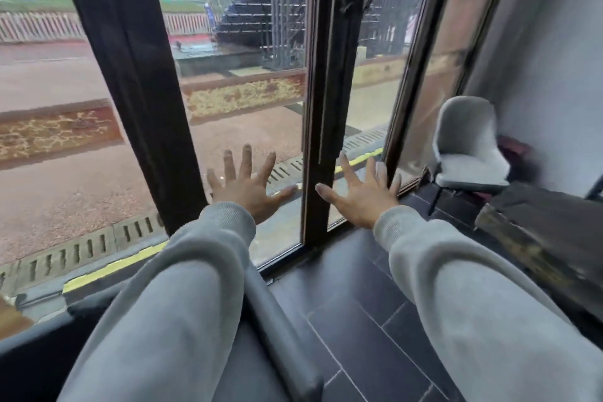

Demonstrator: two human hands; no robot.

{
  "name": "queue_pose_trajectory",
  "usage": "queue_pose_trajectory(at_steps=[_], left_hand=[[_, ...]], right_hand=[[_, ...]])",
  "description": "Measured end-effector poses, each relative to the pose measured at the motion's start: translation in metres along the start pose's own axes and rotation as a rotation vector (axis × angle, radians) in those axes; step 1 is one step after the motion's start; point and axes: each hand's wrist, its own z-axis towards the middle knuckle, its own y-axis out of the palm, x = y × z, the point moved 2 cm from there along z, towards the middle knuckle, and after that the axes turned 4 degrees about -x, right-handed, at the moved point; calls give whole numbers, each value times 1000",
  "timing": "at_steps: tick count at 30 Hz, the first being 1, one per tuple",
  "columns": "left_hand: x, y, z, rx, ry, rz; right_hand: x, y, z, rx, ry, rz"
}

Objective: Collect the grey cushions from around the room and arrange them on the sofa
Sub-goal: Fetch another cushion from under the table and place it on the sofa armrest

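L hand [249, 188], R hand [363, 196] splayed, empty, nr window [248, 42].

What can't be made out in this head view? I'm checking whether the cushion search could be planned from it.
- Sofa: only a dark grey arm shows; both sleeves and the bottom edge hide the seat.
- Grey cushions: none can be seen; the room behind the camera is out of frame.
- Grey chair: blurred, legs partly behind a dark object.
- Left hand and right hand: spread, empty; palms face away.
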Motion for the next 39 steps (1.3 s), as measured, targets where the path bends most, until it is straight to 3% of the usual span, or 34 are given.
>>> queue_pose_trajectory(at_steps=[11, 19, 27, 39], left_hand=[[300, -7, -117, -26, 457, -70], [485, 31, -176, -61, 637, -91], [624, 122, -208, -247, 622, -43], [794, 218, -194, -470, 701, 43]], right_hand=[[252, -86, -234, 61, 497, 34], [431, -96, -352, 63, 756, 87], [602, -71, -431, -54, 950, 166], [760, -13, -457, -191, 1163, 245]])
